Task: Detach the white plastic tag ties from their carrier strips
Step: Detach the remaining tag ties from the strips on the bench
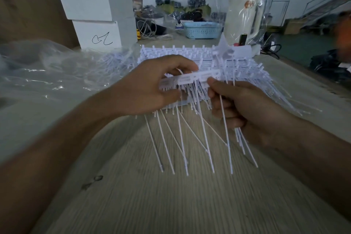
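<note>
My left hand (pixel 152 85) grips a white carrier strip (pixel 195 78) by its left part, held above the table. Long thin white tag ties (pixel 182 138) hang down from the strip toward me. My right hand (pixel 239 102) pinches the strip's right end with thumb and forefinger, and its curled fingers hold a small bundle of loose ties (pixel 245 142) that sticks out below the palm. Behind both hands a stack of further strips with ties (pixel 190 53) lies on the table.
The wooden table (pixel 171 205) runs toward me. Crumpled clear plastic bags (pixel 47 70) lie at the left. Two stacked white boxes (pixel 98 15) stand behind them. A blue basket (pixel 203 29) and a bagged white appliance (pixel 243 21) stand at the back.
</note>
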The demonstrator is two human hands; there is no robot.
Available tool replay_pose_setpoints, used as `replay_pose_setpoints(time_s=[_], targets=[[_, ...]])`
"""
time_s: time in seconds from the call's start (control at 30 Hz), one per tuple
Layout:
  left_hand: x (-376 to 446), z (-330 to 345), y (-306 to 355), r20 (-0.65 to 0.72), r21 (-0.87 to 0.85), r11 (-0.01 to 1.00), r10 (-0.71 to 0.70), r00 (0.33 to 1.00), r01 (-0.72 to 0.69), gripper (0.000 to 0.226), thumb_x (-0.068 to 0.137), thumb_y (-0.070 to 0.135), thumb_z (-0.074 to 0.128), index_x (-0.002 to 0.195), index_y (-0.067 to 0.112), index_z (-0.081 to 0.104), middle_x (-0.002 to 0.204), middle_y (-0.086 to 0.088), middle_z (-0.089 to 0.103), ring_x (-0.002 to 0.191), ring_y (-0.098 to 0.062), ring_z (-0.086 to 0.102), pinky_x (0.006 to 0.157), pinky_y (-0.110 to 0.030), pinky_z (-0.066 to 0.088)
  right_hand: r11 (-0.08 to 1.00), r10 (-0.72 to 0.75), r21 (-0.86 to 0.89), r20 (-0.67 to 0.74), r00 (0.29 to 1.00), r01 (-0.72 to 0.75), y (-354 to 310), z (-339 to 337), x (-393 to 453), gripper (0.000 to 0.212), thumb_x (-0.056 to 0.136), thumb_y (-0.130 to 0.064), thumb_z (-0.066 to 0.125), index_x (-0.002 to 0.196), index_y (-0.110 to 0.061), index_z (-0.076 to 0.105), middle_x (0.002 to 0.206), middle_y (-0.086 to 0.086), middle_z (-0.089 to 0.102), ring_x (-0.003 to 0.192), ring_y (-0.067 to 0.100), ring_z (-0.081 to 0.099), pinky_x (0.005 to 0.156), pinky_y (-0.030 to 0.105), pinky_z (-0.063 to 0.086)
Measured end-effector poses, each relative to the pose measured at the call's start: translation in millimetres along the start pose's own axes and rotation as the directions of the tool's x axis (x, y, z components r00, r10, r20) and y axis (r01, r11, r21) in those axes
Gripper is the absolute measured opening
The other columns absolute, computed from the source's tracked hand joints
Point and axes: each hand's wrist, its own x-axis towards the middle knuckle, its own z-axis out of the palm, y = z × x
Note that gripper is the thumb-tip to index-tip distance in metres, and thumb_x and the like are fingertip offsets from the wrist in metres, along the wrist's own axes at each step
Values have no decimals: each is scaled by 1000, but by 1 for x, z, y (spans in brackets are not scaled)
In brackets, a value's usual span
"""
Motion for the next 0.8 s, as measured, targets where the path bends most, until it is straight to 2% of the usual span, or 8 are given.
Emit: replay_pose_setpoints(time_s=[0.07,0.17,0.23,0.37,0.47,0.6,0.7,0.8], targets=[[0,4,1,-71,90,996,23,997,-16,41,82,12,80,120,19,67,111,7,69,98,-1,62,84,-7,43,1000,16,13,25,1000,-17,0,-2,1,29,98,-34,60,74,-17,60,58,-5,31,45,8,21,32,16,17],[0,15,2,-153,205,977,85,985,-52,30,81,18,82,109,15,71,96,8,72,87,2,60,77,-8,45,999,33,33,84,996,-36,3,0,1,31,97,-36,60,71,-18,64,62,-2,29,47,8,20,32,15,18],[1,16,1,-188,265,961,136,973,-83,26,84,17,79,108,13,73,97,5,75,88,5,58,77,-12,46,998,35,50,98,995,-40,4,2,1,33,97,-38,60,71,-18,64,62,-2,29,45,8,19,33,15,18],[-2,14,6,-214,302,936,252,944,-182,22,85,16,76,106,10,76,95,0,77,86,-6,64,77,-26,50,1000,5,-14,61,998,-4,1,1,0,40,91,-52,63,67,-21,62,58,-3,29,44,9,20,36,17,18],[-3,22,16,-137,344,898,338,931,-275,18,87,12,72,103,5,76,92,-6,77,82,-19,71,72,-37,55,996,-76,-50,48,996,79,2,-2,-1,39,94,-43,64,61,-22,60,54,-4,33,44,10,22,39,19,16],[-2,20,18,-197,311,919,312,930,-242,15,90,14,69,100,7,78,86,-6,77,75,-21,72,69,-38,54,981,-171,-73,131,976,182,-1,-5,-2,33,92,-42,63,68,-20,58,56,-3,31,47,10,22,39,18,19],[-3,17,19,-269,283,934,295,917,-218,18,88,16,73,104,8,78,94,-4,78,83,-14,72,75,-36,55,982,-172,-44,212,962,185,-8,-7,-5,33,89,-44,64,62,-26,60,56,-6,31,45,8,21,37,17,21],[-3,17,18,-288,348,907,345,893,-238,21,87,14,76,105,5,77,98,-6,78,86,-20,74,75,-38,59,978,-175,-75,213,961,195,-12,-9,-6,30,84,-42,66,60,-25,62,54,-7,33,43,7,23,37,17,21]])
